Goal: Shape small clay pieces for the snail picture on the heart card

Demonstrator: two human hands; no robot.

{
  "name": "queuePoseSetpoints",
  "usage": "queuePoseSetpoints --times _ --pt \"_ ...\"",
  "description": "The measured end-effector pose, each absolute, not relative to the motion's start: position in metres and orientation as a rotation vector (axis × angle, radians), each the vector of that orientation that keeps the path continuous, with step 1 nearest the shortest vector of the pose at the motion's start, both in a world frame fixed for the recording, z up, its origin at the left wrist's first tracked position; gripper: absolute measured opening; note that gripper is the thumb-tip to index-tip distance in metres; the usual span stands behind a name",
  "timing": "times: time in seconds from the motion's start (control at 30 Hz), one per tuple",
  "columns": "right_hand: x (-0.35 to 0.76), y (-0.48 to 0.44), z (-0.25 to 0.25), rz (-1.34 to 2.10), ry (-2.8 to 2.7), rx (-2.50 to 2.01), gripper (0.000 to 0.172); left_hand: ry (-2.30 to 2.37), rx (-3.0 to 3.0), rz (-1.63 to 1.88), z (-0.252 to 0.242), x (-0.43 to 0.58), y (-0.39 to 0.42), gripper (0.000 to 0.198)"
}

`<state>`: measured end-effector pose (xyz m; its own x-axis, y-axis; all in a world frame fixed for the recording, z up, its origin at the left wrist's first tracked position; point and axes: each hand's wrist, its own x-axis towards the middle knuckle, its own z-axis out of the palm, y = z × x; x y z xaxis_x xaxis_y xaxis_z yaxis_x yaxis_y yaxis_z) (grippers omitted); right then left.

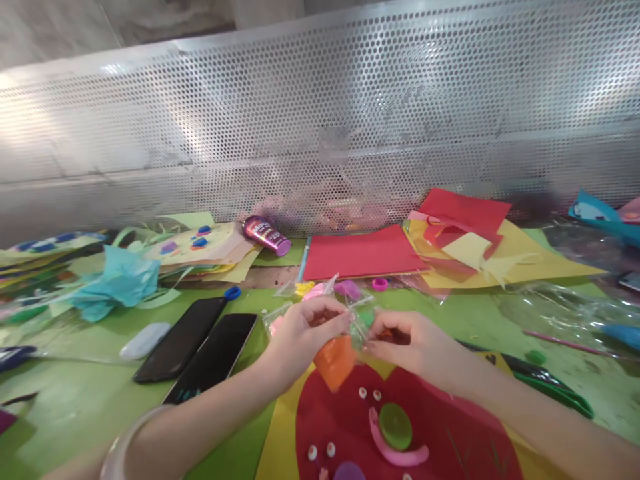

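My left hand [310, 333] is closed in a pinch on the top of a small clear plastic bag holding orange modelling clay [334, 363]. The bag hangs over a red paper heart [430, 427] on a yellow sheet. Close on its right, my right hand [413, 339] is closed too, with a small dark orange piece [385, 335] showing between its curled fingers, partly hidden. On the heart lie a green clay disc [395, 427], a curved pink clay roll [395, 448], a purple clay disc [349, 472] and several googly eyes. Behind my hands sit more small bags of coloured clay [347, 289].
Two black phones [215, 363] and a white case [145, 341] lie at left, near crumpled turquoise paper [117, 280]. Red card [363, 253], a purple tube [266, 235] and yellow paper [525, 257] lie before a perforated metal panel [320, 120]. Clear plastic wrapping [555, 307] lies at right.
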<state>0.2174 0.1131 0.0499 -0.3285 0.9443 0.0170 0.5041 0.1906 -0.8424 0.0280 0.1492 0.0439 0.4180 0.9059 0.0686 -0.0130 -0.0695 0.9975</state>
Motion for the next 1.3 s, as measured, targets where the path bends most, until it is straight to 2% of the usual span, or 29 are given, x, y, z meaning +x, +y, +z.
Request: queuePoseSetpoints --times 0.67,1.07,1.2,1.3 --pt "0.211 0.108 0.054 0.91 -1.87 -1.359 0.017 0.833 1.637 0.896 0.042 0.032 0.139 0.013" --pt "0.202 0.103 0.054 0.901 -1.845 -1.346 0.024 0.891 1.783 0.832 0.05 0.033 0.141 0.017" --pt "0.207 0.108 0.051 0.897 -1.808 -1.354 0.016 0.964 1.911 0.727 0.06 0.018 0.165 0.016" --pt "0.211 0.111 0.049 0.932 -1.779 -1.329 0.02 1.168 2.022 0.635 0.069 -0.016 0.206 0.021"
